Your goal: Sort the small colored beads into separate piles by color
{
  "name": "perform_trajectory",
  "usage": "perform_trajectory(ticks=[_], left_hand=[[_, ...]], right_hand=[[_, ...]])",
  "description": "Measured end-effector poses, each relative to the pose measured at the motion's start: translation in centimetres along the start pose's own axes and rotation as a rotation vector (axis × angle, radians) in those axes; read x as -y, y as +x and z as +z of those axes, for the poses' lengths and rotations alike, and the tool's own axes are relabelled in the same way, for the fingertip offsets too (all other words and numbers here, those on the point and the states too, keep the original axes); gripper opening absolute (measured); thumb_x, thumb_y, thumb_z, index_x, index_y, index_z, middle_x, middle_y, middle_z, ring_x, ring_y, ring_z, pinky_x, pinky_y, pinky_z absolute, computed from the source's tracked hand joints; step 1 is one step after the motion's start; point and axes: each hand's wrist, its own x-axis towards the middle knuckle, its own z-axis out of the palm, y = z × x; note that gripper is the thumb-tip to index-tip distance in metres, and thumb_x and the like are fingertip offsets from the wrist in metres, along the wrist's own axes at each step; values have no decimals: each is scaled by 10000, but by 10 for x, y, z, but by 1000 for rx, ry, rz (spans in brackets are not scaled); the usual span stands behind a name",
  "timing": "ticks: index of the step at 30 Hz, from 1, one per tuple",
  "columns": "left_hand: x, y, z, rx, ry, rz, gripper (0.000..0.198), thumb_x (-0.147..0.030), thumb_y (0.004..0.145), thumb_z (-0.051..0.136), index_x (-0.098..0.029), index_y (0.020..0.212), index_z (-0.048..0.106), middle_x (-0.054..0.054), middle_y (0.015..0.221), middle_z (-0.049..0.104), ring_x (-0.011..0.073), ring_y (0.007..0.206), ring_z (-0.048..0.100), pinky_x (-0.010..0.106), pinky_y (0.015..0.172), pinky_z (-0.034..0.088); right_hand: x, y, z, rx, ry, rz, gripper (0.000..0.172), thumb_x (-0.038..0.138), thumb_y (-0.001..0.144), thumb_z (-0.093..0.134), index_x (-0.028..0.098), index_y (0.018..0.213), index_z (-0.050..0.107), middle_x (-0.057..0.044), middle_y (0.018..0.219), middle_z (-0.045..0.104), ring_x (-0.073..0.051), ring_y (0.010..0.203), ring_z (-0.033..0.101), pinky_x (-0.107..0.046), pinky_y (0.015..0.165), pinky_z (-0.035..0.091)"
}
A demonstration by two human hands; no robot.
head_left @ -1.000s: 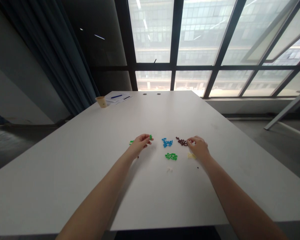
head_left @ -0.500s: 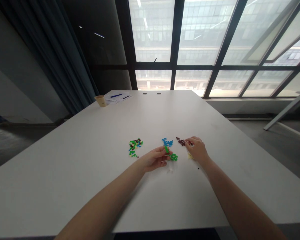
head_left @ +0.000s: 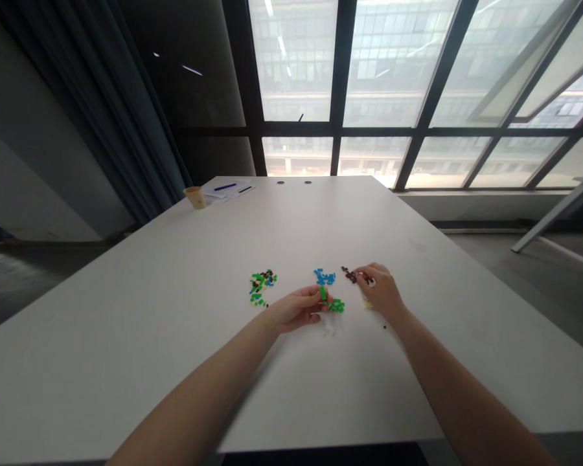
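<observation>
Small plastic pieces lie in heaps on a white table [head_left: 175, 336]. My left hand [head_left: 296, 309] pinches a green piece [head_left: 323, 293] right over the green heap [head_left: 337, 305]. My right hand [head_left: 381, 289] rests with fingers curled at the dark brown heap [head_left: 350, 274], fingertips touching its pieces; whether it grips one is unclear. A blue heap [head_left: 324, 277] sits between the two hands, farther back. A mixed heap of green, blue and dark pieces [head_left: 261, 285] lies to the left. A few pale yellow pieces [head_left: 368, 302] show under my right hand.
A paper cup [head_left: 195, 197] and papers with pens [head_left: 228, 189] stand at the table's far left corner. Small white pieces [head_left: 329, 330] and a dark speck [head_left: 384, 327] lie near the hands. Big windows and a dark curtain are behind the table.
My left hand carried a green piece from beside the mixed heap over to the green heap. My right hand stayed at the brown heap.
</observation>
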Motion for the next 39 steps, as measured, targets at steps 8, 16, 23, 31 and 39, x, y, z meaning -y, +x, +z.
perform_trajectory(ticks=[8, 16, 23, 31, 39], left_hand=[[2, 3, -2, -86, 73, 0, 199, -257, 659, 685, -159, 794, 576, 20, 834, 571, 69, 669, 515, 190, 544, 295], [7, 7, -7, -129, 122, 20, 197, -273, 656, 685, -168, 799, 598, -7, 755, 546, 37, 624, 489, 155, 515, 309], [9, 9, -7, -175, 176, 58, 216, -253, 612, 715, -148, 788, 648, -3, 694, 562, 35, 597, 465, 160, 539, 316], [7, 12, -13, -292, 377, 94, 312, -307, 619, 675, -174, 901, 657, 58, 928, 642, 88, 713, 544, 186, 592, 335], [-31, 2, -45, -749, 705, 315, 236, -290, 646, 551, -164, 834, 616, 67, 928, 644, 141, 722, 567, 234, 594, 371]], right_hand=[[36, -8, -10, 29, 167, -263, 200, 250, 776, 526, 200, 949, 613, -40, 793, 593, -164, 798, 518, -320, 781, 401], [61, -19, 0, 117, 113, -317, 144, 300, 725, 596, 213, 837, 625, -41, 785, 591, -177, 792, 521, -332, 754, 405], [60, -21, 8, 78, 166, -290, 53, 235, 749, 568, 207, 769, 609, -33, 749, 627, -163, 753, 552, -312, 728, 419], [45, -15, 8, 168, 135, -222, 90, 184, 749, 545, 208, 782, 625, -29, 771, 630, -148, 747, 564, -281, 710, 422], [15, -18, 14, 316, -201, 84, 69, 221, 707, 575, 212, 704, 643, -33, 729, 637, -156, 678, 557, -267, 622, 371]])
